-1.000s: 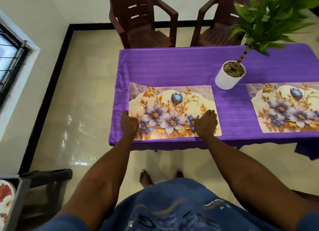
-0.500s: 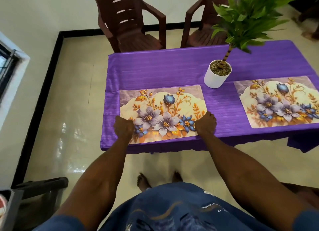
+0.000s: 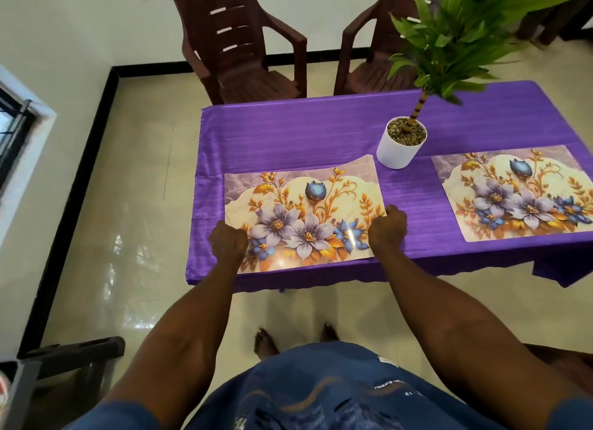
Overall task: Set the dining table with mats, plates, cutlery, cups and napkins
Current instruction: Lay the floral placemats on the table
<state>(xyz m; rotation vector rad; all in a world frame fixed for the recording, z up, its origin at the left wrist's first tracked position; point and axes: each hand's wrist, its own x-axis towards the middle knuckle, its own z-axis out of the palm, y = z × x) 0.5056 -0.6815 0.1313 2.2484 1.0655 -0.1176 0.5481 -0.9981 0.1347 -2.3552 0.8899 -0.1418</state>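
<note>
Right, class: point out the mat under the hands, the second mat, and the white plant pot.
Mat under the hands [image 3: 305, 217], head view, on its flowered middle.
Second mat [image 3: 513, 195], head view, on its printed centre.
White plant pot [image 3: 396, 152], head view, on its outer wall.

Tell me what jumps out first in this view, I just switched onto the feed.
The purple tablecloth dominates, with two floral mats along its near edge. The left mat is gripped by both hands, left hand and right hand, at its near corners. A white potted plant stands between it and the right mat.
</note>
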